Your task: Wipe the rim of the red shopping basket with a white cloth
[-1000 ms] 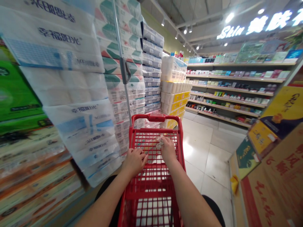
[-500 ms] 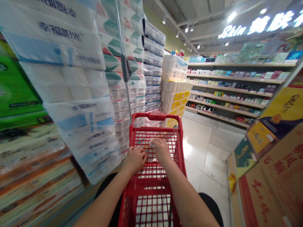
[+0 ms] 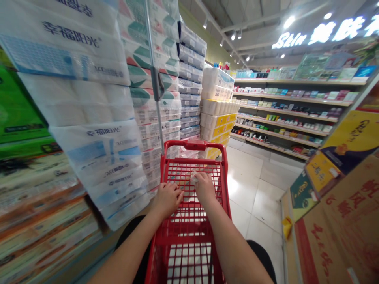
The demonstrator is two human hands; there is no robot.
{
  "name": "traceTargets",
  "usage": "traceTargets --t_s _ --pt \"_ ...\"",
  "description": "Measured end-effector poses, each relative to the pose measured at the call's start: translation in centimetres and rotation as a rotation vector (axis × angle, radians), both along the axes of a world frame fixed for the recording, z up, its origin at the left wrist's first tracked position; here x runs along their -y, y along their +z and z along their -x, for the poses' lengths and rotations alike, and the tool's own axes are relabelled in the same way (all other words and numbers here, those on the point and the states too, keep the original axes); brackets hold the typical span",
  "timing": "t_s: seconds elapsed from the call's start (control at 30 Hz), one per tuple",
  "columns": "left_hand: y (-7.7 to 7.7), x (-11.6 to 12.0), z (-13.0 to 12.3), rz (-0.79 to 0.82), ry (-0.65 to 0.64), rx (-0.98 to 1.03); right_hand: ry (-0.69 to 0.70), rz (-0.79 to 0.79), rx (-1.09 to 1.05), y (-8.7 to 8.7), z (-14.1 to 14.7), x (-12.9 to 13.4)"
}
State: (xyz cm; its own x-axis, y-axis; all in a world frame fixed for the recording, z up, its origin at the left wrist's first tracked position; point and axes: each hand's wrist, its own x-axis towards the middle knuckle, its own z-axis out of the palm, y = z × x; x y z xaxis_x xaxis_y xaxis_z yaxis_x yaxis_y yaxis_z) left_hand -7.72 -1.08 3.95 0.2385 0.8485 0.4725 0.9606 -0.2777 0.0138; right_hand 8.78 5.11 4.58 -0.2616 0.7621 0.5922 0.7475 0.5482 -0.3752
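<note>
Before me stands a red plastic shopping basket (image 3: 168, 230) with a grid of openings and a raised red handle (image 3: 195, 145) at its far end. My left hand (image 3: 169, 199) rests over the left part of the grid, palm down, fingers loosely bent and nothing visible in them. To its right, my right hand (image 3: 204, 187) pinches a small crumpled white tissue (image 3: 194, 177) above the grid. The fingertips of that hand are partly hidden. A thin metal pole with a grey grip (image 3: 157, 85) rises at the basket's far left corner.
Wrapped toilet-paper packs (image 3: 97, 157) are stacked close on the left, with more paper packs (image 3: 219, 114) ahead. Cardboard boxes (image 3: 346, 221) line the right side. A tiled floor (image 3: 257, 201) runs between them toward shelves of small goods (image 3: 284, 114).
My right hand has shifted slightly right, and the white tissue in it shows more clearly. My left hand stays nearly in place. The view has moved a little.
</note>
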Motion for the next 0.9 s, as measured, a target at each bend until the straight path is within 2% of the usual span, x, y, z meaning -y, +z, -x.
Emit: traceTargets --t_s 0.13,0.17,0.3,0.33,0.47,0.5,0.63,0.7,0.8,0.83,0.9 --pt "-0.07 -0.08 0.06 0.002 0.008 -0.055 0.187 -0.043 0.134 -0.07 0.64 0.45" --pt "-0.06 -0.07 0.06 0.004 0.009 -0.052 0.170 -0.041 0.121 -0.07 0.57 0.38" --pt "0.03 0.03 0.02 0.006 0.003 -0.026 -0.040 -0.014 0.025 0.02 0.04 0.02" --pt "0.04 0.05 0.02 0.005 0.004 -0.031 -0.024 -0.016 0.040 0.05 0.07 0.06" --pt "0.00 0.04 0.04 0.004 0.006 -0.058 0.198 -0.040 0.147 0.24 0.49 0.45" --pt "-0.01 0.04 0.03 0.003 0.009 -0.056 0.188 -0.034 0.136 0.29 0.48 0.46" --pt "-0.04 0.00 -0.02 -0.002 0.016 -0.045 -0.014 0.015 0.053 0.31 0.29 0.39" --pt "-0.06 -0.02 0.01 0.002 0.013 -0.061 0.033 0.005 0.096 0.19 0.52 0.56" --pt "-0.11 -0.01 0.07 0.000 0.010 -0.079 0.201 -0.033 0.172 0.05 0.88 0.78" --pt "-0.13 0.00 0.08 -0.003 0.010 -0.077 0.209 -0.035 0.164 0.04 0.87 0.75" --pt "-0.16 0.02 0.09 -0.010 0.010 -0.064 0.120 -0.012 0.101 0.05 0.69 0.59"
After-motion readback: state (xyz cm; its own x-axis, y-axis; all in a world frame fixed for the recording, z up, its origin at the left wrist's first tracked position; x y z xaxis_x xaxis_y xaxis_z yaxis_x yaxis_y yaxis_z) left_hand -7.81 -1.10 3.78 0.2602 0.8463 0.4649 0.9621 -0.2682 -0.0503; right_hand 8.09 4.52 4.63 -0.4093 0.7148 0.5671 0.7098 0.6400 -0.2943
